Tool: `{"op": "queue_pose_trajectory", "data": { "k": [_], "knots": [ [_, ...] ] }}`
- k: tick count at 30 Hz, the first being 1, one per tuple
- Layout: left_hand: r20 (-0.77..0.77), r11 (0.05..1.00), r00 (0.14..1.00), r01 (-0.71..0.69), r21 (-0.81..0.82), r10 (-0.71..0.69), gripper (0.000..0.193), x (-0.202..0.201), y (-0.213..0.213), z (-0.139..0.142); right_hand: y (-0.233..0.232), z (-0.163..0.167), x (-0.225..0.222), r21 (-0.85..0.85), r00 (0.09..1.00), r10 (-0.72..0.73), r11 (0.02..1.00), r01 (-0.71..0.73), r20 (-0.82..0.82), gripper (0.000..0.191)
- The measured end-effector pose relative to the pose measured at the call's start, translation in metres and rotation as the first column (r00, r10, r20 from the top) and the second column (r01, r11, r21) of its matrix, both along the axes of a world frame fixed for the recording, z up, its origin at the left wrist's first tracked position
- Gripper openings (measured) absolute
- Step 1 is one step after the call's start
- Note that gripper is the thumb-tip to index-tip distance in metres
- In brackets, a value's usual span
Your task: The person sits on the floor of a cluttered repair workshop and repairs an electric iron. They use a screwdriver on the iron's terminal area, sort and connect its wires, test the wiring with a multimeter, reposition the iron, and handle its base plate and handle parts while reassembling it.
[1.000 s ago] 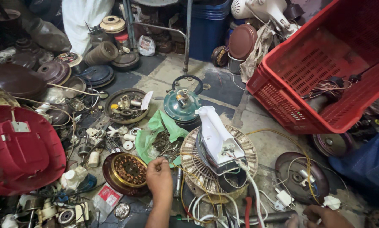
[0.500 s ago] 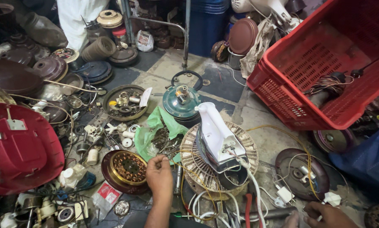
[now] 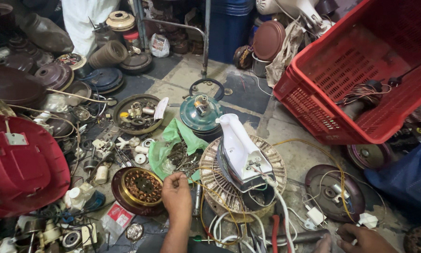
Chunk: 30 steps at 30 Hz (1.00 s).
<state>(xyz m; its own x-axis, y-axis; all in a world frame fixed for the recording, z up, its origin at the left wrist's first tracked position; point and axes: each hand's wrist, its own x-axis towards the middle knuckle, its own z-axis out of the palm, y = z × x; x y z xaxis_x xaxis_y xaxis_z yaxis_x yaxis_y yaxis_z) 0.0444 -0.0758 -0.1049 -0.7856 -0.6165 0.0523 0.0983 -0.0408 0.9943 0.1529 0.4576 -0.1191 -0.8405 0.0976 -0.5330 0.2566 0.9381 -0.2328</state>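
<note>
I see left hand (image 3: 176, 193) fingers curled over small parts by green bag (image 3: 173, 145), beside copper-wound stator (image 3: 139, 187) | right hand (image 3: 363, 238) low right, grip unclear | white iron (image 3: 238, 152) between them

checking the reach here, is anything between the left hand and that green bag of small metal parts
Nothing visible does. The left hand is already at the near edge of the green bag, fingers curled by the loose metal parts spilling from it. The copper-wound motor lies beside the hand, to its left, not in its way.
</note>
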Motion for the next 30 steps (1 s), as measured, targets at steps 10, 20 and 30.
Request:
{"op": "queue_pose_trajectory", "data": {
  "k": [10,20,30],
  "knots": [
    [0.011,1.0,1.0,-0.003,0.003,0.003,0.012,0.001,0.002,0.005,0.002,-0.002,-0.001,0.025,1.0,0.03,0.999,-0.03,-0.008,0.048],
    [0.069,1.0,0.998,0.001,-0.022,0.001,0.015,0.007,0.005,0.017,0.002,-0.002,0.0,0.026,1.0,-0.007,1.0,0.007,0.006,0.045],
    [0.025,1.0,1.0,-0.003,-0.03,0.004,0.015,0.004,0.001,0.009,-0.001,-0.004,-0.001,-0.026,1.0,-0.018,1.0,0.017,-0.013,0.047]
  ]
}}
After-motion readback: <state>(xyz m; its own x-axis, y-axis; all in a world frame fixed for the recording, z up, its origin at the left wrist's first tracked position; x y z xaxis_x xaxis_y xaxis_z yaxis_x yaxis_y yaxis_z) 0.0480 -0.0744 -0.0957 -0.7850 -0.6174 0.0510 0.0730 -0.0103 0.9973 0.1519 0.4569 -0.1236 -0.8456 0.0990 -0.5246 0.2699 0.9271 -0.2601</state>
